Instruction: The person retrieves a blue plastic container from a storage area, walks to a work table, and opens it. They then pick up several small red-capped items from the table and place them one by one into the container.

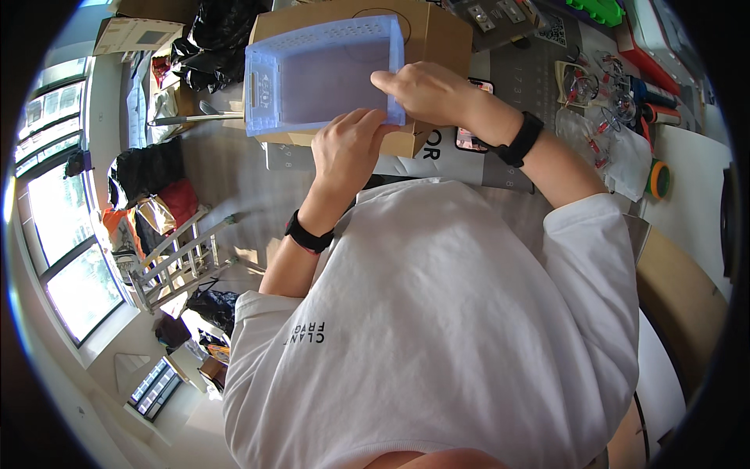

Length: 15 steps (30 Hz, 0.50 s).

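Observation:
A translucent blue plastic basket [325, 29] rests on a cardboard box [445, 35], its inside facing up and nothing seen in it. My left hand [348, 146] grips the basket's near wall close to the right corner, fingers over the rim. At the right end wall, my right hand [425, 91] is curled over the rim, with the thumb or a finger pointing into the basket; its grip is partly hidden. Black bands circle both wrists. Beside my right wrist a smartphone [469, 142] lies on the printed mat [410, 166], partly covered by the forearm.
On the right are wire-and-glass items [586, 88], clear plastic bags [630, 167], a roll of tape [659, 179] and a green plastic part [603, 10]. A metal stepladder [187, 252] and black bags [146, 170] are on the left. Metal-ended utensils [199, 117] stick out left of the box.

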Motion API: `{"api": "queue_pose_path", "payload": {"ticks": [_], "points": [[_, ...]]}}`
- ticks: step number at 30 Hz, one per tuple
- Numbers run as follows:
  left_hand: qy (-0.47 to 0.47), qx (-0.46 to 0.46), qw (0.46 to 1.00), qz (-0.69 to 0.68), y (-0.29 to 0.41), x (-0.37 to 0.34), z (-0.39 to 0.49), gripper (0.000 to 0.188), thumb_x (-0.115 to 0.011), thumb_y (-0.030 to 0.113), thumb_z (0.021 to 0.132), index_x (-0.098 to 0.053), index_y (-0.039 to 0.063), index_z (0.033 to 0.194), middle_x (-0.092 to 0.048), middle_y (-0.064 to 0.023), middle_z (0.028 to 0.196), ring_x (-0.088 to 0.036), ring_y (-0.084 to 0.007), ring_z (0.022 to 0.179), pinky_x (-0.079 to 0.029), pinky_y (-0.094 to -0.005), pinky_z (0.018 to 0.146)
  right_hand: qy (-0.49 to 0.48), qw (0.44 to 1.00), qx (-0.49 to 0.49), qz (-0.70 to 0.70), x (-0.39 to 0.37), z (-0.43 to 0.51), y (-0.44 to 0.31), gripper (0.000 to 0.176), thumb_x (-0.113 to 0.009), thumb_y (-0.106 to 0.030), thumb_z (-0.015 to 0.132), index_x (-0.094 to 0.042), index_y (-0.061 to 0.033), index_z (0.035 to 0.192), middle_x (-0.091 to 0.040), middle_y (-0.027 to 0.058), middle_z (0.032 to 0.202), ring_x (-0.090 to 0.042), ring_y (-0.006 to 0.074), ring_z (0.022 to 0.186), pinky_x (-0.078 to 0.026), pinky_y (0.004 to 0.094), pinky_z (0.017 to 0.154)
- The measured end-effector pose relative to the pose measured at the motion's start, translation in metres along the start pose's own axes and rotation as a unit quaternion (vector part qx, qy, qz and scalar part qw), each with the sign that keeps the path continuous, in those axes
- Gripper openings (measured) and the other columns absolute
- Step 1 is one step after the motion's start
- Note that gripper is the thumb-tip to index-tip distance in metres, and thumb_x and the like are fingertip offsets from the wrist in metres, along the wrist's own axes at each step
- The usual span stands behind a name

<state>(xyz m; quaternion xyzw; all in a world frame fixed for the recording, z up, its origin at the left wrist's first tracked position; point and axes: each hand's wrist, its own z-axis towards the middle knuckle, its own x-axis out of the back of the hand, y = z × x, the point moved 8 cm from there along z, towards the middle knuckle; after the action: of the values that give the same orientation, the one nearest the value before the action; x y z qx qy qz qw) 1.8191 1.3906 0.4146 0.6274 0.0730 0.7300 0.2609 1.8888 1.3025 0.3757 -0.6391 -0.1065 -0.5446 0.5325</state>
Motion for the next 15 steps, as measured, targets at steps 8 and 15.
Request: {"api": "queue_pose_path", "payload": {"ticks": [8, 15], "points": [[-0.036, -0.013, 0.999, 0.002, 0.001, 0.0, -0.004, 0.014, -0.074, 0.019, 0.082, -0.073, 0.009, 0.091, -0.067, -0.0045, 0.081, -0.064, -0.0267, 0.069, -0.05, -0.0371, 0.059, -0.006, 0.998, -0.034, 0.045, 0.001, -0.004, 0.007, 0.011, -0.055, -0.003, 0.085, -0.054, -0.0009, 0.096, -0.062, 0.022, 0.066, -0.063, 0.0413, 0.066, -0.048, 0.0487, 0.059], [-0.006, -0.007, 1.0, 0.016, 0.005, -0.002, 0.001, 0.012, -0.074, 0.019, 0.081, -0.072, 0.008, 0.087, -0.068, -0.0044, 0.082, -0.064, -0.0262, 0.069, -0.05, -0.0371, 0.059, 0.008, 0.998, -0.024, 0.058, -0.006, -0.004, 0.01, 0.019, -0.055, -0.005, 0.084, -0.057, -0.0014, 0.103, -0.062, 0.0223, 0.068, -0.063, 0.0422, 0.068, -0.049, 0.049, 0.06]]}}
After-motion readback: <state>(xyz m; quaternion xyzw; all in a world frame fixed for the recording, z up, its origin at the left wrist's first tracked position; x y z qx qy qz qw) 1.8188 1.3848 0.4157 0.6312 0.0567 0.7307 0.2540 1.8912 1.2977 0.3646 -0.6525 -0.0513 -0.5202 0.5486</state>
